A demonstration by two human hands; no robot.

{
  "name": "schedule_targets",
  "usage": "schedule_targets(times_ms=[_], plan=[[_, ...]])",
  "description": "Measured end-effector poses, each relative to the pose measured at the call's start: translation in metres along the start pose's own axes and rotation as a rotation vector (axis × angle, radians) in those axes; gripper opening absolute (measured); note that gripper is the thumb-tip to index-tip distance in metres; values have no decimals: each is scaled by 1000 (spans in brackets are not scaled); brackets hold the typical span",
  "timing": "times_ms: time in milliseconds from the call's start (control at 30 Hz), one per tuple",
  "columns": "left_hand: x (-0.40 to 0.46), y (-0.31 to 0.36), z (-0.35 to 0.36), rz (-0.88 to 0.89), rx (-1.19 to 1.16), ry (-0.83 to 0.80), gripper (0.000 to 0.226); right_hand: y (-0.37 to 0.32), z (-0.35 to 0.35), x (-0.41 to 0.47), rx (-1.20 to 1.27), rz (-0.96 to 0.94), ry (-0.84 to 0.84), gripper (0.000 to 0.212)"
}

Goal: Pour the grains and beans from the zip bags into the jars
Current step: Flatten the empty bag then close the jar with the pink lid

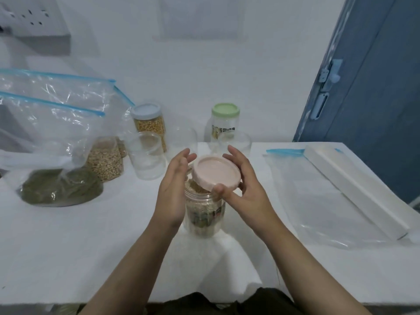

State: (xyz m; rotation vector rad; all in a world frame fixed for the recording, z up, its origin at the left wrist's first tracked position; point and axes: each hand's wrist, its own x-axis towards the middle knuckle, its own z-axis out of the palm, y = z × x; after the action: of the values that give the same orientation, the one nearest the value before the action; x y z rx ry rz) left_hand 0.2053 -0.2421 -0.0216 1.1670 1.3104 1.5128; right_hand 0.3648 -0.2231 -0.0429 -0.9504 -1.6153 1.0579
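A: At centre of the white surface [68,246], what do I hold?

B: My right hand [246,189] pinches the pink lid [216,170], tilted over the mouth of the grain-filled jar [204,214]. My left hand [173,189] lies open, fingers straight, against the jar's side.

A: And the zip bags?

B: The bag of green beans [61,187] and the bag of pale grain [105,161] stand at left; an empty bag [329,201] lies flat at right.

A clear plastic jar [204,214], filled with pale grains, stands upright at frame centre. A round pink lid [216,170] is held tilted over its mouth. Two grain-filled clear zip bags [61,155] are seen at left.
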Motion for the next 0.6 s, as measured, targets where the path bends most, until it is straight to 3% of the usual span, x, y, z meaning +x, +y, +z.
schedule_targets(times_ms=[133,367,433,533,600], plan=[[-5,-6,-2,56,-20,-48,49,-5,17,2,147,60,2,76],[-9,-24,-9,23,-92,-79,47,-6,32,2,229,95,1,69],[-9,-25,-8,24,-72,-70,42,-6,35,4,293,148,53,60],[-9,-26,-7,28,-59,-67,35,-10,39,6,300,257,146,30],[-8,-28,-7,36,-54,-71,33,-12,40,8,256,276,161,27]])
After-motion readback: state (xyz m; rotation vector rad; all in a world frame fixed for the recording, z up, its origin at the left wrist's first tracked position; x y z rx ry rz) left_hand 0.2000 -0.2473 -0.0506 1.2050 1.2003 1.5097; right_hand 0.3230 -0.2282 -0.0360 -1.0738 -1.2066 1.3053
